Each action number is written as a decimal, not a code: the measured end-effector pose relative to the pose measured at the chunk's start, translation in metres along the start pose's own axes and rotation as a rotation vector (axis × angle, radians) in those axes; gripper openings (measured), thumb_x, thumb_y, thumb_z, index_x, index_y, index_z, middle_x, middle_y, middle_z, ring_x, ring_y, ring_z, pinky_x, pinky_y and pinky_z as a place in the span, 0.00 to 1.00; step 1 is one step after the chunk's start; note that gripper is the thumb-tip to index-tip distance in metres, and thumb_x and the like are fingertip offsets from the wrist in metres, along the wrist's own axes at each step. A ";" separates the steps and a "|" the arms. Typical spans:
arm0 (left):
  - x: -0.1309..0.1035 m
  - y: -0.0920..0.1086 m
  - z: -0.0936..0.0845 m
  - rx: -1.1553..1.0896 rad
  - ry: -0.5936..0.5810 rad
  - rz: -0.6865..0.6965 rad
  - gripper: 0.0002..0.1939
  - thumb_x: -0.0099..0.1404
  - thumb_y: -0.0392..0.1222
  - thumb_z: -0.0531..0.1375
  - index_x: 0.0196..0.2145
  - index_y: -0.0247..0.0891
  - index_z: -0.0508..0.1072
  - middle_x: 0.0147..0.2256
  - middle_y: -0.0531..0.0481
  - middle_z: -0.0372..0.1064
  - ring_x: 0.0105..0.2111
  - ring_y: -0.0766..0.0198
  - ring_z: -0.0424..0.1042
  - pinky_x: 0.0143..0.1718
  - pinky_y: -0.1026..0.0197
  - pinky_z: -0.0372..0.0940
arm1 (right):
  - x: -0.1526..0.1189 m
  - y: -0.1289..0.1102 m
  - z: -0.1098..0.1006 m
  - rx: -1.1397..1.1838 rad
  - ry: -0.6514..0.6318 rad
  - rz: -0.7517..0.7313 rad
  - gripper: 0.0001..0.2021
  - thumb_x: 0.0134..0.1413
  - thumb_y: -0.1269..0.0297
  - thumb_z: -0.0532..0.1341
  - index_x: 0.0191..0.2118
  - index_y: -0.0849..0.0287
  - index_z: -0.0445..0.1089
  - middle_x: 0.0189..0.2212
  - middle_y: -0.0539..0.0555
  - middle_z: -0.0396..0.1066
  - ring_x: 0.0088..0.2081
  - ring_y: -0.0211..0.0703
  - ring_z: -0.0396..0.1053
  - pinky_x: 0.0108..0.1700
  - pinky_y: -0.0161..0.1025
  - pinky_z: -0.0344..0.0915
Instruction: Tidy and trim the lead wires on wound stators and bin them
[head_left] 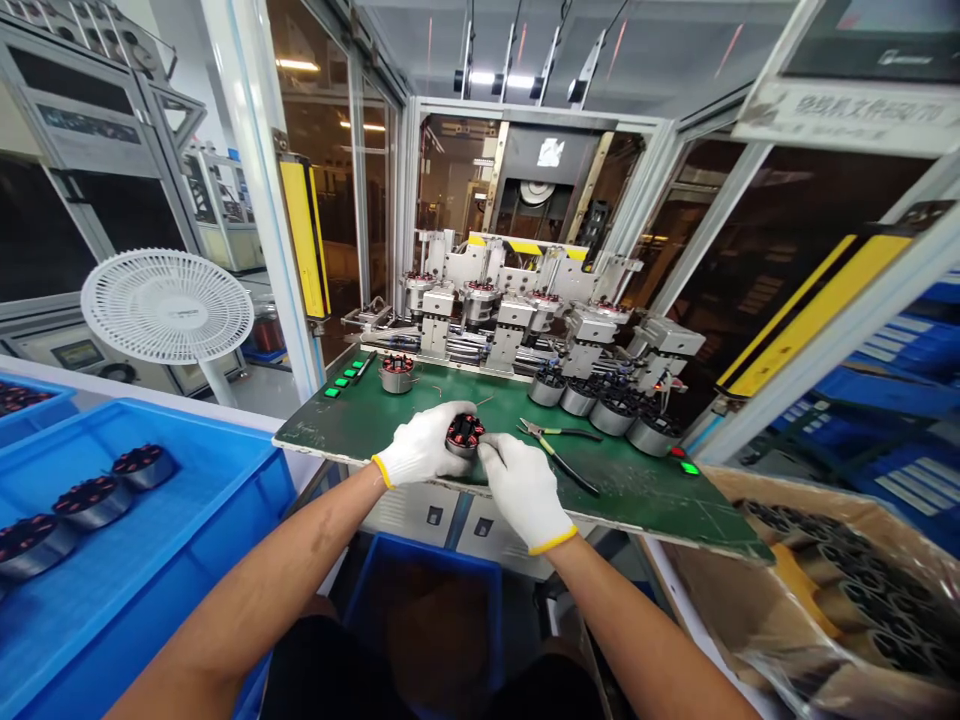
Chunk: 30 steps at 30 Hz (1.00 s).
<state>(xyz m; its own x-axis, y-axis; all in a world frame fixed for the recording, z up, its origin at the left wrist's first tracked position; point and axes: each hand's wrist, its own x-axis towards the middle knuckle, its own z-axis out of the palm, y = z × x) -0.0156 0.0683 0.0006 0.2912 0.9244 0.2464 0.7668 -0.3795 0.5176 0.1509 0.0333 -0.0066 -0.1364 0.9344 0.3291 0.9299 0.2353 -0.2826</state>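
Both hands wear white gloves with yellow cuffs. My left hand [426, 445] is wrapped round the left side of a round metal stator [465, 432] with red windings and a black inside, tilted above the green bench top [637, 490]. On its right side, my right hand [517, 480] has its fingers pressed together against the stator's edge; whether they pinch a wire is too small to tell. Pliers with green and black handles [559, 440] lie just right of my right hand. Another wound stator [397, 373] stands at the bench's back left.
Several unwound stators [611, 413] line the bench's back right, before a winding machine [517, 310]. A blue bin [202, 480] with wound stators is at left, near a white fan [169, 305]. A carton [720, 590] of cores stands right.
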 end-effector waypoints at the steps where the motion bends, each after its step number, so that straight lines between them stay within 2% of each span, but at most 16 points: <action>1: 0.000 0.000 0.000 -0.005 -0.002 -0.001 0.36 0.46 0.50 0.64 0.54 0.55 0.61 0.47 0.54 0.71 0.45 0.51 0.72 0.40 0.55 0.67 | 0.002 0.005 -0.002 0.048 -0.014 -0.018 0.16 0.65 0.57 0.47 0.46 0.53 0.69 0.38 0.50 0.74 0.41 0.42 0.70 0.39 0.35 0.61; 3: -0.001 0.000 -0.001 -0.018 -0.009 0.003 0.37 0.45 0.50 0.65 0.54 0.55 0.62 0.47 0.54 0.71 0.45 0.51 0.72 0.40 0.56 0.66 | 0.005 0.015 -0.010 0.005 0.013 -0.084 0.16 0.66 0.58 0.46 0.48 0.54 0.68 0.40 0.51 0.73 0.41 0.42 0.70 0.39 0.35 0.60; 6: -0.001 0.000 -0.002 -0.031 -0.014 0.015 0.37 0.44 0.50 0.65 0.54 0.55 0.62 0.46 0.54 0.72 0.45 0.52 0.72 0.40 0.56 0.67 | 0.006 0.019 -0.028 -0.342 0.084 -0.233 0.16 0.66 0.62 0.46 0.51 0.54 0.66 0.42 0.55 0.71 0.37 0.44 0.69 0.35 0.38 0.57; 9: 0.001 -0.002 -0.001 -0.015 -0.019 -0.007 0.38 0.44 0.49 0.65 0.54 0.55 0.61 0.47 0.54 0.71 0.45 0.51 0.72 0.41 0.56 0.67 | 0.005 0.006 -0.042 -0.587 -0.014 -0.471 0.16 0.65 0.67 0.43 0.47 0.56 0.66 0.37 0.57 0.69 0.35 0.46 0.67 0.32 0.39 0.54; 11: 0.002 -0.004 0.000 -0.007 -0.029 -0.016 0.39 0.44 0.48 0.65 0.55 0.56 0.61 0.48 0.55 0.71 0.46 0.51 0.72 0.43 0.56 0.67 | 0.007 -0.003 -0.045 -0.572 -0.087 -0.580 0.14 0.64 0.67 0.44 0.42 0.58 0.67 0.35 0.58 0.68 0.37 0.47 0.67 0.33 0.39 0.55; 12: 0.003 -0.005 0.001 -0.010 -0.036 -0.012 0.39 0.43 0.47 0.65 0.55 0.56 0.60 0.48 0.55 0.70 0.46 0.51 0.72 0.43 0.56 0.67 | 0.010 -0.007 -0.044 -0.507 -0.109 -0.572 0.13 0.64 0.65 0.47 0.39 0.59 0.67 0.35 0.59 0.68 0.37 0.48 0.67 0.34 0.40 0.56; 13: 0.003 -0.005 0.001 -0.016 -0.041 -0.005 0.39 0.43 0.47 0.65 0.55 0.56 0.60 0.49 0.55 0.70 0.47 0.51 0.71 0.43 0.56 0.67 | 0.014 -0.009 -0.041 -0.391 -0.122 -0.508 0.12 0.62 0.62 0.49 0.37 0.60 0.68 0.35 0.59 0.68 0.38 0.48 0.67 0.35 0.40 0.57; 15: 0.003 -0.005 0.000 -0.030 -0.044 0.009 0.39 0.44 0.48 0.65 0.55 0.56 0.61 0.48 0.55 0.70 0.46 0.52 0.71 0.44 0.56 0.67 | 0.021 -0.009 -0.029 0.023 -0.155 -0.205 0.13 0.59 0.55 0.53 0.31 0.60 0.67 0.32 0.58 0.69 0.35 0.46 0.67 0.35 0.38 0.59; 17: 0.002 -0.004 -0.002 -0.035 -0.045 0.011 0.38 0.44 0.48 0.65 0.55 0.55 0.61 0.48 0.54 0.71 0.46 0.51 0.72 0.43 0.56 0.67 | 0.022 -0.007 -0.015 0.452 -0.197 0.135 0.17 0.60 0.53 0.50 0.28 0.59 0.64 0.26 0.55 0.68 0.29 0.41 0.67 0.30 0.35 0.60; 18: 0.002 -0.003 -0.002 -0.035 -0.045 0.007 0.38 0.44 0.49 0.65 0.55 0.55 0.61 0.48 0.54 0.71 0.46 0.51 0.72 0.43 0.55 0.67 | 0.019 -0.007 -0.007 0.598 -0.223 0.245 0.19 0.61 0.52 0.46 0.27 0.58 0.64 0.25 0.54 0.68 0.26 0.39 0.67 0.27 0.34 0.60; 20: 0.001 -0.002 -0.003 -0.038 -0.055 0.005 0.39 0.44 0.48 0.65 0.55 0.54 0.61 0.48 0.53 0.70 0.46 0.50 0.71 0.43 0.55 0.67 | 0.004 -0.008 0.005 0.735 -0.290 0.325 0.25 0.63 0.49 0.38 0.28 0.58 0.64 0.23 0.54 0.68 0.21 0.38 0.65 0.22 0.34 0.60; 22: 0.001 -0.003 -0.004 -0.045 -0.060 0.006 0.40 0.43 0.47 0.66 0.55 0.54 0.61 0.49 0.52 0.70 0.46 0.50 0.71 0.43 0.55 0.67 | -0.017 -0.012 0.009 0.738 -0.313 0.241 0.29 0.63 0.47 0.36 0.29 0.59 0.66 0.22 0.54 0.69 0.19 0.38 0.64 0.21 0.34 0.60; 24: 0.002 -0.004 -0.003 -0.056 -0.061 0.011 0.39 0.44 0.48 0.65 0.56 0.54 0.61 0.49 0.52 0.70 0.46 0.50 0.71 0.43 0.55 0.67 | -0.033 -0.015 0.007 0.599 -0.204 0.000 0.26 0.63 0.49 0.42 0.34 0.60 0.70 0.28 0.57 0.72 0.23 0.40 0.67 0.27 0.36 0.63; 26: 0.002 -0.006 -0.003 -0.071 -0.068 0.014 0.39 0.45 0.49 0.65 0.56 0.54 0.60 0.48 0.52 0.70 0.46 0.50 0.71 0.43 0.55 0.66 | -0.037 -0.015 0.001 0.273 0.004 -0.227 0.19 0.63 0.56 0.47 0.47 0.59 0.70 0.41 0.60 0.73 0.32 0.43 0.70 0.35 0.38 0.63; 28: 0.001 -0.008 -0.004 -0.087 -0.083 0.016 0.39 0.45 0.49 0.65 0.56 0.53 0.60 0.48 0.52 0.71 0.46 0.50 0.71 0.43 0.55 0.66 | -0.031 -0.012 -0.005 -0.070 0.147 -0.250 0.19 0.62 0.63 0.49 0.55 0.58 0.65 0.50 0.63 0.68 0.36 0.46 0.70 0.37 0.39 0.61; 30: 0.002 -0.010 -0.006 -0.104 -0.093 0.025 0.40 0.44 0.48 0.66 0.56 0.52 0.61 0.47 0.51 0.71 0.45 0.51 0.72 0.44 0.55 0.66 | -0.021 -0.009 -0.007 -0.274 0.151 -0.156 0.19 0.62 0.67 0.48 0.54 0.59 0.66 0.46 0.63 0.70 0.34 0.46 0.69 0.34 0.39 0.60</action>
<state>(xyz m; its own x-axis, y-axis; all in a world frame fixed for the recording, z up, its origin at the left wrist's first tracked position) -0.0260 0.0742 0.0006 0.3648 0.9125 0.1851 0.6968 -0.3995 0.5958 0.1480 0.0094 -0.0052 -0.2511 0.8377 0.4849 0.9617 0.2726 0.0271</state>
